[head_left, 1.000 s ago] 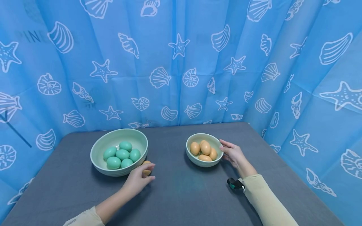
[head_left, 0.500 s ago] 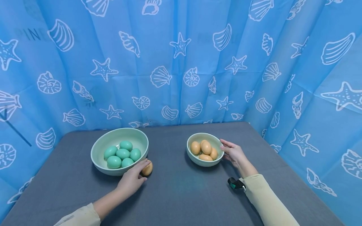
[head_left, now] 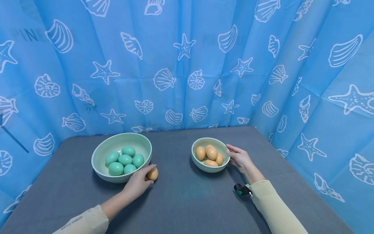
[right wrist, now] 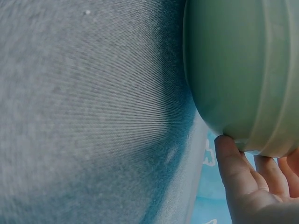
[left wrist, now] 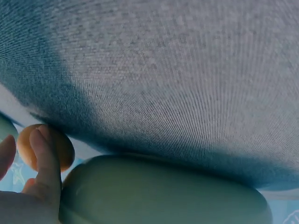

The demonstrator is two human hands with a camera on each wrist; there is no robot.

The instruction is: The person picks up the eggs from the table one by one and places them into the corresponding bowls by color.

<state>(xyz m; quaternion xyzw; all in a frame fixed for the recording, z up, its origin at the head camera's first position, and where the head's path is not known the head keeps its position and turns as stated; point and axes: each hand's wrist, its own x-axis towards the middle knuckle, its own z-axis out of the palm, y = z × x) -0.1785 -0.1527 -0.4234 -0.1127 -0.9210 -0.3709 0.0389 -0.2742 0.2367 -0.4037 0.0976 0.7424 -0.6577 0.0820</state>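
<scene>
A wide pale green bowl (head_left: 100,147) at the left holds several green eggs (head_left: 125,159). By its right side lies an orange egg (head_left: 153,174). My left hand (head_left: 136,184) reaches in from the left, fingertips at the egg's upper left and thumb below it. In the left wrist view a finger (left wrist: 43,151) overlaps the orange egg (left wrist: 64,149), while the thumb (left wrist: 5,154) stands apart. My right hand (head_left: 240,159) holds the right rim of a smaller bowl (head_left: 201,166) with several orange eggs (head_left: 211,152) inside; fingertips (right wrist: 226,142) press its outer wall.
A grey cloth (head_left: 184,201) covers the table. Blue curtains (head_left: 181,97) with shell and starfish prints stand behind it and along its right. A black strap (head_left: 242,189) hangs at the right sleeve's cuff.
My left hand has drawn back leftward from in front of the orange egg, leaving more of it visible. The egg has shifted slightly right from the large bowl. The right hand stays put.
</scene>
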